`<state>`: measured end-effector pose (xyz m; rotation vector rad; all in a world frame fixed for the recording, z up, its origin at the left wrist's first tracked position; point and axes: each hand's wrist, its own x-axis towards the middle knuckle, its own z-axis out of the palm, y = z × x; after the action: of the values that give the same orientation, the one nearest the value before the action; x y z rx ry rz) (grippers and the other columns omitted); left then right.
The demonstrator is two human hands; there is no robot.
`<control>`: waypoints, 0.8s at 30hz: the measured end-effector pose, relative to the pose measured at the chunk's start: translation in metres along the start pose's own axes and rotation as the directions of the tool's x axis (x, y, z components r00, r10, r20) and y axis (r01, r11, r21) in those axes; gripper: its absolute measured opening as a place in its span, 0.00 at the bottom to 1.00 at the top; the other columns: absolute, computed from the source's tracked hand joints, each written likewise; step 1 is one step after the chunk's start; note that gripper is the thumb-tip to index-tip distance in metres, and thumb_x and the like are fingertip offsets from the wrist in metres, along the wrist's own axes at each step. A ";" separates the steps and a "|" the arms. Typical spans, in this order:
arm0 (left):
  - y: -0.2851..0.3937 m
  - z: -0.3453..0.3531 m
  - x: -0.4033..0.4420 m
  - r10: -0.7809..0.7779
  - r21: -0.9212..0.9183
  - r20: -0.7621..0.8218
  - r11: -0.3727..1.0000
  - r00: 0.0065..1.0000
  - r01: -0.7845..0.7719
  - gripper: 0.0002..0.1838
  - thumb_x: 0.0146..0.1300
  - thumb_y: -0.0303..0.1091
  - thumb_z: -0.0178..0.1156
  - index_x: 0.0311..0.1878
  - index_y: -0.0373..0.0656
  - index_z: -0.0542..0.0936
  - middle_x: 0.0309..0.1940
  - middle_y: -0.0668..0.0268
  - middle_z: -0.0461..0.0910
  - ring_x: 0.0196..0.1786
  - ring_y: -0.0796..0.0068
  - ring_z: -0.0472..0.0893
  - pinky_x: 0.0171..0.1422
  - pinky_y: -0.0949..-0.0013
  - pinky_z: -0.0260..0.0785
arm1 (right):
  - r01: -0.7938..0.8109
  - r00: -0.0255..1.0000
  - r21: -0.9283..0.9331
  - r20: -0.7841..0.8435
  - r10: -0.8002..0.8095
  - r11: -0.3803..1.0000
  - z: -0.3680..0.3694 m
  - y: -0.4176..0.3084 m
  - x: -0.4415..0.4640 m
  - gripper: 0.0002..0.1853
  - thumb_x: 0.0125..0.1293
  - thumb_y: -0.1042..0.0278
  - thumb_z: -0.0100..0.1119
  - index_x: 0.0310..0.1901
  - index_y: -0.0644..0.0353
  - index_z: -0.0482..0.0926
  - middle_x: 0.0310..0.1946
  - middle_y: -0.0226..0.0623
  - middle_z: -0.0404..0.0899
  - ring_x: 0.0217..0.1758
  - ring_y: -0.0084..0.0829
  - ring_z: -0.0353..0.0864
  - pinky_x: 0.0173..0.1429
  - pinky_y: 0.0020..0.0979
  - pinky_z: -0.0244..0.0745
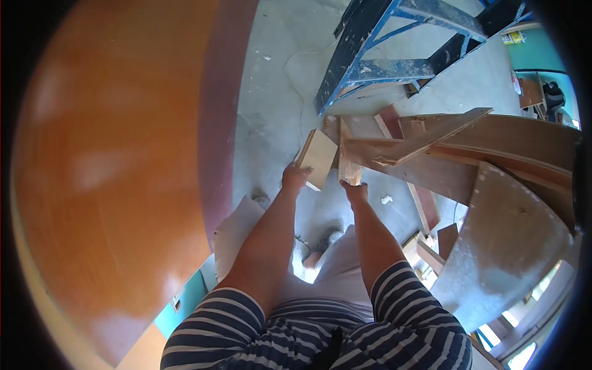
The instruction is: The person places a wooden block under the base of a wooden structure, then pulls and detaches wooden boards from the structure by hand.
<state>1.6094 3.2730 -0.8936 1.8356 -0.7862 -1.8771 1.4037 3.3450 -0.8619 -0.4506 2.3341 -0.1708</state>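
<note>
My left hand [296,177] is closed around the lower left edge of a short wooden board [321,157], which is tilted, its pale broad face toward me. My right hand [354,190] is closed on the near end of a rough wooden strip [349,168], thumb to the right. The strip's far part meets the end of a long brown wooden panel [407,161]; whether they are joined I cannot tell. The short board and the strip are close together, with a narrow gap between them at my hands.
A paint-spattered blue stepladder [385,71] stands ahead. A loose plank [435,135] lies across the panel on the right, near a curved grey sheet [502,246]. A large orange-brown wooden surface [117,154] fills the left. Wood offcuts [425,206] lie on the grey floor [271,92].
</note>
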 end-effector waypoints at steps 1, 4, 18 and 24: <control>-0.007 0.002 0.019 -0.020 0.065 0.017 0.998 1.000 0.019 0.22 0.55 0.38 0.69 0.51 0.40 0.76 0.40 0.60 0.81 0.41 0.65 0.81 0.42 0.62 0.75 | 0.001 1.000 0.013 -0.019 0.000 1.000 0.008 -0.006 0.011 0.55 0.43 0.44 0.76 0.63 0.76 0.58 0.54 0.59 0.74 0.55 0.50 0.78 0.51 0.42 0.77; 0.002 0.007 0.053 -0.102 0.104 0.089 0.990 0.991 0.092 0.24 0.57 0.38 0.68 0.56 0.43 0.73 0.46 0.60 0.80 0.47 0.64 0.80 0.47 0.60 0.76 | -0.019 0.997 -0.013 -0.079 0.018 1.000 0.036 -0.015 0.052 0.57 0.39 0.46 0.78 0.64 0.70 0.55 0.59 0.58 0.69 0.61 0.52 0.71 0.64 0.42 0.70; 0.006 0.005 0.098 -0.222 0.058 0.213 0.975 0.951 0.215 0.27 0.61 0.37 0.63 0.63 0.43 0.69 0.54 0.60 0.77 0.57 0.59 0.76 0.60 0.51 0.69 | -0.061 0.997 -0.253 -0.067 0.045 0.966 0.063 0.002 0.086 0.69 0.38 0.49 0.79 0.72 0.63 0.37 0.61 0.59 0.65 0.66 0.55 0.64 0.70 0.46 0.60; -0.002 0.000 0.111 -0.240 0.075 0.275 0.971 0.931 0.228 0.29 0.62 0.37 0.63 0.65 0.43 0.66 0.57 0.59 0.75 0.59 0.58 0.75 0.62 0.51 0.68 | -0.311 0.941 -0.379 0.006 0.339 0.872 0.043 0.065 0.101 0.62 0.40 0.43 0.77 0.72 0.60 0.50 0.70 0.52 0.55 0.71 0.51 0.58 0.70 0.46 0.63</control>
<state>1.6031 3.2036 -0.9801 1.7745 -0.7275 -2.3297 1.3487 3.3680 -0.9745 -0.2300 2.3321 0.4539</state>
